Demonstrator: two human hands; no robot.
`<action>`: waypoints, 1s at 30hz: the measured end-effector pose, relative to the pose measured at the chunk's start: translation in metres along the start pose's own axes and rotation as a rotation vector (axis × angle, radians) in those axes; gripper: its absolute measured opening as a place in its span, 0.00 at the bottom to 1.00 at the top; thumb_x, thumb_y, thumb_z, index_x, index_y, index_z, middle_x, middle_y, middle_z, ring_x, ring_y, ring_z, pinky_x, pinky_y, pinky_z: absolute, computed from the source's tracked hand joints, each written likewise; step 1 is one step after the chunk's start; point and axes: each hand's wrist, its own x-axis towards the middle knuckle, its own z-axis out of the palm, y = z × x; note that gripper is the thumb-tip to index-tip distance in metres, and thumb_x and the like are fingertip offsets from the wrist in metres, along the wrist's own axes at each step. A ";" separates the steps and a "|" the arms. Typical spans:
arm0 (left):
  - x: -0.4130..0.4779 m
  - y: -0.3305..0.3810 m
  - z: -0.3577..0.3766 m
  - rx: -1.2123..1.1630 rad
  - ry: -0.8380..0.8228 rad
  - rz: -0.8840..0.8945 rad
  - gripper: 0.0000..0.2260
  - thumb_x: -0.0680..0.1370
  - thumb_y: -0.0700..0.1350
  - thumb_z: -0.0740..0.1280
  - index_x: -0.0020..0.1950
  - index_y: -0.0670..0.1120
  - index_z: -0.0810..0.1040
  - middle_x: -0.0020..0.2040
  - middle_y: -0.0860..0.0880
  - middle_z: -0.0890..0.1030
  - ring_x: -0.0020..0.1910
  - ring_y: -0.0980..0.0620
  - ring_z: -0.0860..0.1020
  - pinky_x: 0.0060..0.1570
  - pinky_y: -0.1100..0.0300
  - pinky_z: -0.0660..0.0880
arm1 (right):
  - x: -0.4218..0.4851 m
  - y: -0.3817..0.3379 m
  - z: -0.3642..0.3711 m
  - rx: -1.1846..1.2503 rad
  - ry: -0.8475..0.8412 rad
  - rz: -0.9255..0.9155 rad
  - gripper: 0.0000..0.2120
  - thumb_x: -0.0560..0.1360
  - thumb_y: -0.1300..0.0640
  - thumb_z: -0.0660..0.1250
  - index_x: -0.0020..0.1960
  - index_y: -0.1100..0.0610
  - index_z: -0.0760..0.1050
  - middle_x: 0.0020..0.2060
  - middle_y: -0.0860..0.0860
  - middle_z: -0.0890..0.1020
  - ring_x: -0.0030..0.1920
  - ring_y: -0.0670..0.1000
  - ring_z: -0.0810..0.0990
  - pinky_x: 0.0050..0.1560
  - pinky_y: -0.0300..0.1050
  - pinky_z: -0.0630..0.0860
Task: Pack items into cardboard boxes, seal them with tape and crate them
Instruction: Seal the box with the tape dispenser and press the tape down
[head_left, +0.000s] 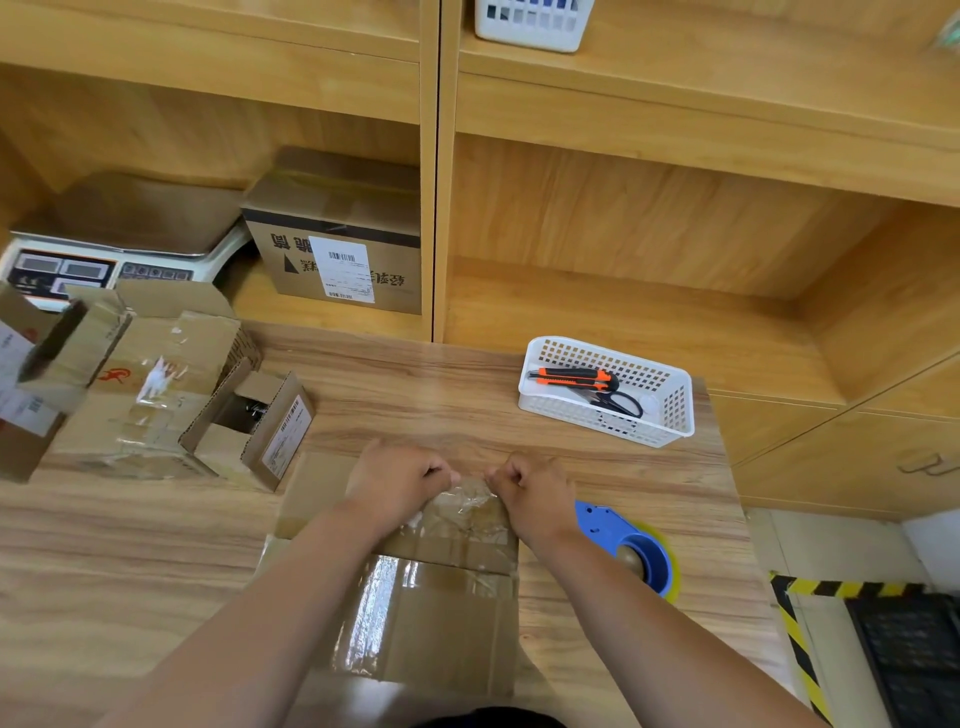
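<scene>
A flattened cardboard box (431, 613) with shiny clear tape on it lies on the wooden table in front of me. My left hand (397, 480) and my right hand (535, 491) are both at its far edge, fingers curled, pinching crinkled clear tape (467, 499) between them. A blue tape dispenser (631, 551) with a yellowish roll lies on the table just right of my right wrist. A small open cardboard box (260, 431) with a dark item inside stands to the left.
Opened, taped cardboard boxes (145, 384) pile at the left. A white basket (670, 415) holds an orange utility knife and scissors. A weighing scale (104, 260) and a labelled carton (337, 254) sit in the shelf. Yellow-black floor tape (795, 639) marks the right.
</scene>
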 end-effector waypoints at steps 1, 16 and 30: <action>-0.001 -0.003 0.002 0.027 0.018 0.001 0.13 0.78 0.59 0.60 0.48 0.55 0.81 0.42 0.57 0.83 0.43 0.60 0.78 0.56 0.60 0.62 | -0.001 0.000 0.001 0.004 0.007 -0.006 0.19 0.76 0.46 0.67 0.31 0.51 0.65 0.34 0.44 0.73 0.46 0.50 0.68 0.47 0.44 0.59; -0.010 0.002 0.004 0.065 0.072 0.045 0.17 0.81 0.57 0.57 0.32 0.55 0.66 0.28 0.55 0.69 0.42 0.52 0.75 0.63 0.55 0.62 | -0.003 0.012 -0.009 0.022 -0.125 -0.233 0.09 0.69 0.49 0.74 0.46 0.49 0.76 0.41 0.39 0.73 0.47 0.47 0.72 0.49 0.43 0.67; -0.058 -0.016 0.008 0.384 -0.067 0.150 0.52 0.69 0.69 0.64 0.77 0.44 0.38 0.78 0.48 0.40 0.75 0.54 0.36 0.70 0.56 0.30 | -0.048 0.012 -0.024 -0.380 -0.317 -0.428 0.53 0.66 0.31 0.68 0.78 0.51 0.45 0.76 0.44 0.50 0.74 0.49 0.49 0.73 0.45 0.49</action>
